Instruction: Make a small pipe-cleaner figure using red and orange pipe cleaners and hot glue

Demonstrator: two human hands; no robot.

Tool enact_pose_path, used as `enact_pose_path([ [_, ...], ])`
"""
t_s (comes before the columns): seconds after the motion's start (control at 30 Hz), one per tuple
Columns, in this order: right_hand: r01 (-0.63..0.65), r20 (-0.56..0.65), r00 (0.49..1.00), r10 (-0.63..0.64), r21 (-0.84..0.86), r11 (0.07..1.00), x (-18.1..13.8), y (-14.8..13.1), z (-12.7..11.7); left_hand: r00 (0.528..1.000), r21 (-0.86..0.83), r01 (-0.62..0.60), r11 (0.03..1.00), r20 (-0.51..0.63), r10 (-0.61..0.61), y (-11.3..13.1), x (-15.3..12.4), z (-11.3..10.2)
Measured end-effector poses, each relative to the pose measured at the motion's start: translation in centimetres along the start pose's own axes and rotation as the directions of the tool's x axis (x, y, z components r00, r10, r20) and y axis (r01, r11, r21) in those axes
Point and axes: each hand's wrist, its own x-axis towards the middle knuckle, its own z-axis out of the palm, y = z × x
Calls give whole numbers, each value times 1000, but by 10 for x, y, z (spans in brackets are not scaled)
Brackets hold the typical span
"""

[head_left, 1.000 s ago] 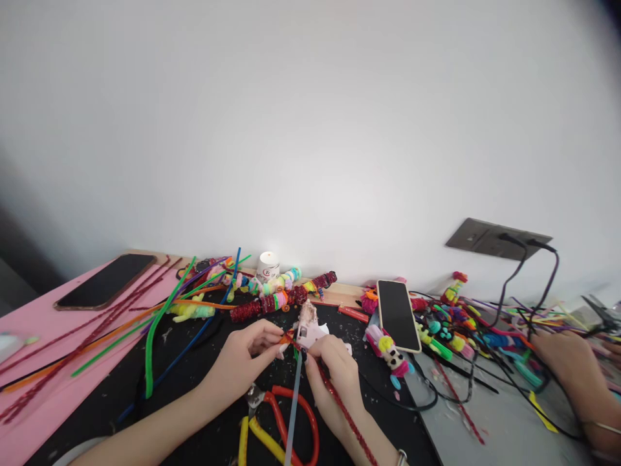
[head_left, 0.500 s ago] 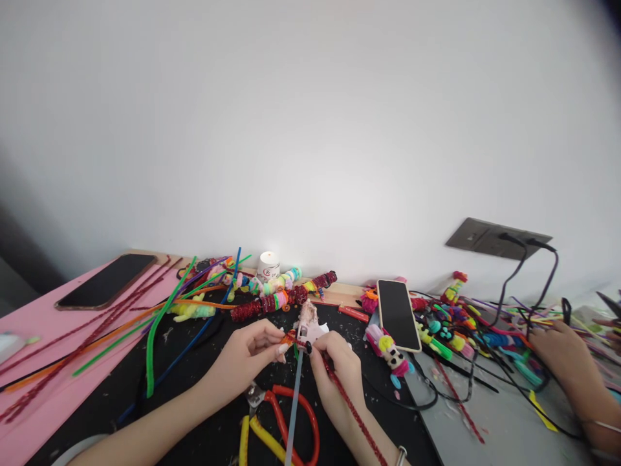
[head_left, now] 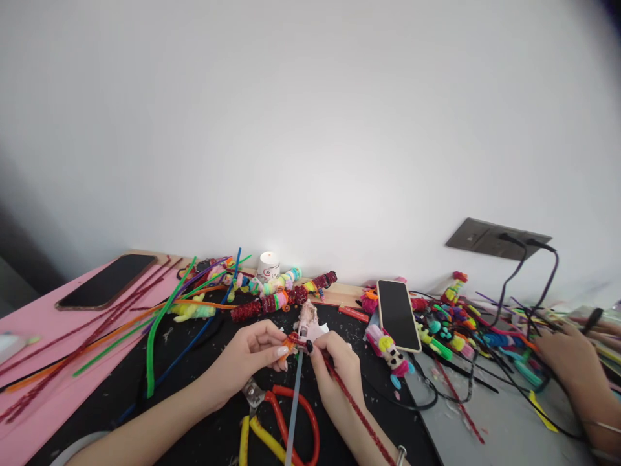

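Between thumb and fingers, my left hand [head_left: 257, 353] pinches a small orange-and-red pipe-cleaner piece [head_left: 292, 341]. My right hand [head_left: 337, 369] is closed on a dark red tinsel pipe cleaner [head_left: 356, 409], whose long end trails down over the wrist toward me. Its other end meets the orange piece at the fingertips. Just behind the fingers lies a pale pink glue gun [head_left: 307, 319], with a long translucent glue stick [head_left: 294, 414] sticking out toward me. Below the hands are red-handled pliers [head_left: 310, 414] and a yellow-handled tool [head_left: 264, 440], partly out of view.
Loose pipe cleaners [head_left: 151, 349] and a phone [head_left: 107, 281] lie left on a pink sheet. Finished pipe-cleaner figures [head_left: 272, 301] and a paper cup [head_left: 268, 265] stand along the wall. Right are another phone [head_left: 398, 315], cables [head_left: 429, 404] and another person's hand [head_left: 567, 353].
My left hand has turned slightly, bringing more of the orange piece into view against the red pipe cleaner. The other person's hand at right has shifted a little.
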Motion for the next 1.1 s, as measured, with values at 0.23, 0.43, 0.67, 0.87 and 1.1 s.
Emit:
enact_pose_path([
  [0.23,0,12,1000,-1,48,999,0,-2,-1,996,-154,55,987,80,-43,-5,-1,-2],
  [0.43,26,35,999,-29,81,996,1,-4,-1,991,-245,93,965,115,-66,-4,-4,0],
  [0.67,29,62,997,-37,126,992,1,-4,0,982,-271,132,954,167,-88,-6,-4,0],
  [0.87,30,66,997,-40,148,989,0,-4,0,975,-263,168,950,185,-122,-6,-4,0],
  [1.1,7,68,998,-16,134,991,0,-3,0,976,-292,189,938,162,-146,-5,-4,1],
])
